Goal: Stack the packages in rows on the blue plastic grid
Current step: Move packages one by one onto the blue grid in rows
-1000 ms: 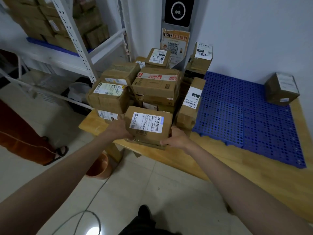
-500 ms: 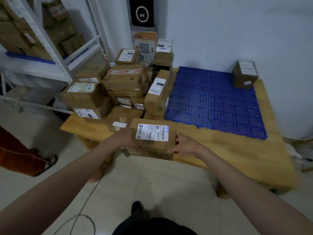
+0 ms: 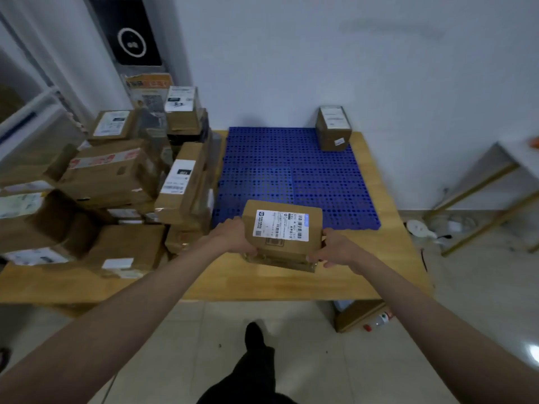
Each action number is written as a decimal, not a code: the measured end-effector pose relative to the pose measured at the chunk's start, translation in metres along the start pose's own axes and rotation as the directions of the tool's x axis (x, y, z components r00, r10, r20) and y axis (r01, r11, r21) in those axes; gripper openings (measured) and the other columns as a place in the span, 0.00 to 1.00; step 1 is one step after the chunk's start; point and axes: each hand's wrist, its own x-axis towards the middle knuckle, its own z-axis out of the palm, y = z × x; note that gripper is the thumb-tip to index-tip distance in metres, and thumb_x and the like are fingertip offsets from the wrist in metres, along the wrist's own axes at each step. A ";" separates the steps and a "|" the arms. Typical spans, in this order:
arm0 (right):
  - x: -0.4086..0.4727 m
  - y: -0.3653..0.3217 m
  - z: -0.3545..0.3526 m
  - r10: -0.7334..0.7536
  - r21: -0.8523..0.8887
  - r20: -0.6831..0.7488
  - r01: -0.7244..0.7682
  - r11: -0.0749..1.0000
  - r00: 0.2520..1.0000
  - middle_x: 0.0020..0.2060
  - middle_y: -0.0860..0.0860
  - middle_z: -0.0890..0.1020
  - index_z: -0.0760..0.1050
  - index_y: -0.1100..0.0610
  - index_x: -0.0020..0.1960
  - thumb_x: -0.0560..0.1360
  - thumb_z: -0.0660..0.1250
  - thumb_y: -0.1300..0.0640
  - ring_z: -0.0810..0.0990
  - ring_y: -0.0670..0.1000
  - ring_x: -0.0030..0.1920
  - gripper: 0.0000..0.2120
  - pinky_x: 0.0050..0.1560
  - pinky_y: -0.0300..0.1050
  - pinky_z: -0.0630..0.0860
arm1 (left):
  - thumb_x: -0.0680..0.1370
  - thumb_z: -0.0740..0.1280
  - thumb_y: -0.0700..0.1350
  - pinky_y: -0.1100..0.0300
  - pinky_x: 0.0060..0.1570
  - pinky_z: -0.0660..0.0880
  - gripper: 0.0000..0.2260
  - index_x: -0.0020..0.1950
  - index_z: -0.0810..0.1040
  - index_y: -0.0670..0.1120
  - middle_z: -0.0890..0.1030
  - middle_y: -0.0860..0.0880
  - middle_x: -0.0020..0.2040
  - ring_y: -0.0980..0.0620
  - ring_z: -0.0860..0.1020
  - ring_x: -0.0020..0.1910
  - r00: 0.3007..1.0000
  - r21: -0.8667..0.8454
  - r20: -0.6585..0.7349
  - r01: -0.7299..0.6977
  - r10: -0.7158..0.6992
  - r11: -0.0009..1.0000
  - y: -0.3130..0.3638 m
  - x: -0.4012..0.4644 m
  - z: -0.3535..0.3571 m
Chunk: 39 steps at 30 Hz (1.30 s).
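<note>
Here, a person's left hand [image 3: 233,236] and right hand [image 3: 335,249] grip the two sides of a labelled cardboard box [image 3: 283,233], held over the near edge of the blue grid [image 3: 291,170] on a wooden table [image 3: 262,282]. It may be two boxes stacked. One box [image 3: 333,128] sits at the grid's far corner; more packages [image 3: 110,176] pile up left.

We list: plain pale blue-grey wall [image 3: 320,59]; light wooden desk [image 3: 262,282]; pale tiled floor [image 3: 335,360] with a bright glare spot [image 3: 532,352]; white metal shelving rack [image 3: 35,121] at left; gold-framed side table [image 3: 481,199] at right.
</note>
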 end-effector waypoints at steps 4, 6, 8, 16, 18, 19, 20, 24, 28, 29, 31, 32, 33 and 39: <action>0.049 0.005 -0.028 0.045 0.022 -0.025 -0.045 0.999 0.999 0.61 0.52 0.77 0.64 0.55 0.70 0.69 0.77 0.59 0.78 0.54 0.57 0.34 0.50 0.49 0.80 | 0.65 0.77 0.58 0.49 0.55 0.76 0.40 0.69 0.65 0.42 0.73 0.45 0.62 0.44 0.75 0.60 1.000 -0.049 -0.002 -0.004 0.004 0.999 0.020 0.056 -0.009; 0.076 0.003 -0.041 0.072 0.013 -0.042 -0.072 0.997 0.997 0.63 0.52 0.75 0.63 0.56 0.72 0.69 0.76 0.60 0.77 0.54 0.58 0.35 0.50 0.48 0.81 | 0.67 0.76 0.58 0.49 0.56 0.76 0.40 0.71 0.65 0.43 0.72 0.44 0.63 0.43 0.74 0.60 1.000 -0.057 0.025 -0.017 0.019 0.998 0.028 0.086 -0.014; 0.103 0.000 -0.052 0.096 0.008 -0.061 -0.096 0.995 0.993 0.66 0.54 0.73 0.61 0.57 0.74 0.72 0.74 0.59 0.77 0.55 0.60 0.35 0.51 0.48 0.80 | 0.67 0.75 0.58 0.48 0.57 0.75 0.39 0.72 0.64 0.44 0.70 0.44 0.64 0.42 0.73 0.61 0.998 -0.063 0.060 -0.033 0.037 0.997 0.034 0.115 -0.018; 0.192 -0.009 -0.084 0.155 0.124 -0.053 -0.147 0.981 0.987 0.67 0.56 0.72 0.57 0.57 0.77 0.74 0.73 0.60 0.78 0.58 0.60 0.37 0.52 0.51 0.81 | 0.68 0.74 0.61 0.47 0.63 0.71 0.48 0.79 0.53 0.45 0.59 0.42 0.76 0.39 0.69 0.68 0.986 -0.071 0.167 -0.001 0.013 0.997 0.050 0.220 -0.036; 0.209 -0.008 -0.087 0.184 0.164 -0.044 -0.175 0.971 0.982 0.70 0.56 0.70 0.54 0.57 0.78 0.75 0.72 0.60 0.76 0.58 0.62 0.39 0.55 0.54 0.80 | 0.66 0.75 0.63 0.45 0.65 0.70 0.51 0.79 0.52 0.45 0.61 0.42 0.75 0.38 0.68 0.69 0.984 -0.080 0.180 0.018 -0.003 0.997 0.055 0.240 -0.042; 0.215 -0.008 -0.089 0.201 0.175 -0.036 -0.192 0.966 0.979 0.70 0.56 0.70 0.52 0.57 0.78 0.75 0.72 0.59 0.76 0.58 0.62 0.39 0.55 0.54 0.80 | 0.66 0.75 0.63 0.44 0.64 0.71 0.51 0.78 0.53 0.44 0.65 0.42 0.72 0.39 0.70 0.67 0.984 -0.109 0.179 0.039 -0.019 0.993 0.056 0.249 -0.046; 0.222 -0.007 -0.090 0.214 0.190 -0.023 -0.206 0.960 0.977 0.70 0.56 0.70 0.51 0.56 0.78 0.76 0.72 0.58 0.77 0.58 0.61 0.39 0.53 0.53 0.80 | 0.66 0.76 0.60 0.44 0.61 0.73 0.49 0.77 0.54 0.43 0.70 0.42 0.68 0.40 0.73 0.63 0.985 -0.153 0.169 0.060 -0.033 0.986 0.058 0.259 -0.048; 0.252 0.002 -0.094 0.245 0.249 0.046 -0.248 0.936 0.969 0.59 0.58 0.77 0.54 0.58 0.76 0.77 0.65 0.65 0.78 0.59 0.51 0.33 0.46 0.54 0.75 | 0.72 0.74 0.48 0.49 0.51 0.75 0.37 0.74 0.56 0.44 0.71 0.41 0.65 0.41 0.75 0.57 0.995 -0.321 0.037 0.103 -0.097 0.941 0.062 0.300 -0.052; 0.281 0.004 -0.103 0.299 0.322 -0.105 -0.252 0.913 0.949 0.49 0.56 0.76 0.51 0.59 0.75 0.77 0.66 0.62 0.79 0.58 0.46 0.33 0.44 0.51 0.79 | 0.79 0.67 0.54 0.50 0.53 0.75 0.41 0.79 0.44 0.43 0.64 0.41 0.75 0.39 0.72 0.65 0.938 -0.362 -0.013 0.318 -0.346 0.876 0.071 0.329 -0.051; 0.288 0.002 -0.107 0.309 0.357 -0.120 -0.249 0.900 0.943 0.48 0.55 0.76 0.48 0.56 0.75 0.77 0.67 0.59 0.79 0.57 0.45 0.36 0.41 0.49 0.79 | 0.80 0.64 0.55 0.52 0.49 0.77 0.38 0.79 0.44 0.41 0.71 0.41 0.70 0.41 0.77 0.60 0.929 -0.340 0.027 0.356 -0.370 0.870 0.073 0.335 -0.052; 0.304 -0.002 -0.114 0.320 0.399 -0.117 -0.251 0.882 0.940 0.50 0.57 0.78 0.43 0.53 0.77 0.78 0.67 0.59 0.80 0.55 0.42 0.39 0.33 0.46 0.78 | 0.81 0.61 0.55 0.53 0.42 0.82 0.27 0.76 0.60 0.44 0.81 0.43 0.55 0.44 0.83 0.46 0.946 -0.368 0.166 0.323 -0.280 0.872 0.081 0.345 -0.053; 0.312 -0.003 -0.117 0.320 0.390 -0.113 -0.254 0.885 0.941 0.51 0.59 0.78 0.46 0.54 0.77 0.78 0.67 0.60 0.80 0.55 0.40 0.37 0.31 0.45 0.76 | 0.81 0.62 0.55 0.53 0.39 0.83 0.21 0.70 0.70 0.47 0.81 0.44 0.52 0.46 0.83 0.42 0.954 -0.433 0.229 0.276 -0.192 0.858 0.085 0.351 -0.055; 0.321 -0.004 -0.120 0.316 0.370 -0.103 -0.259 0.892 0.943 0.52 0.60 0.77 0.51 0.56 0.75 0.78 0.67 0.61 0.78 0.54 0.38 0.33 0.31 0.45 0.75 | 0.80 0.63 0.55 0.52 0.37 0.83 0.17 0.66 0.74 0.49 0.81 0.44 0.53 0.46 0.84 0.40 0.958 -0.491 0.263 0.239 -0.119 0.838 0.089 0.356 -0.057; 0.374 -0.023 -0.141 0.362 0.442 -0.065 -0.299 0.846 0.930 0.48 0.57 0.76 0.64 0.60 0.64 0.75 0.71 0.60 0.79 0.53 0.38 0.22 0.31 0.44 0.76 | 0.81 0.63 0.44 0.50 0.41 0.83 0.25 0.75 0.57 0.46 0.75 0.43 0.63 0.45 0.83 0.46 0.953 -0.613 0.270 0.281 -0.139 0.738 0.100 0.408 -0.077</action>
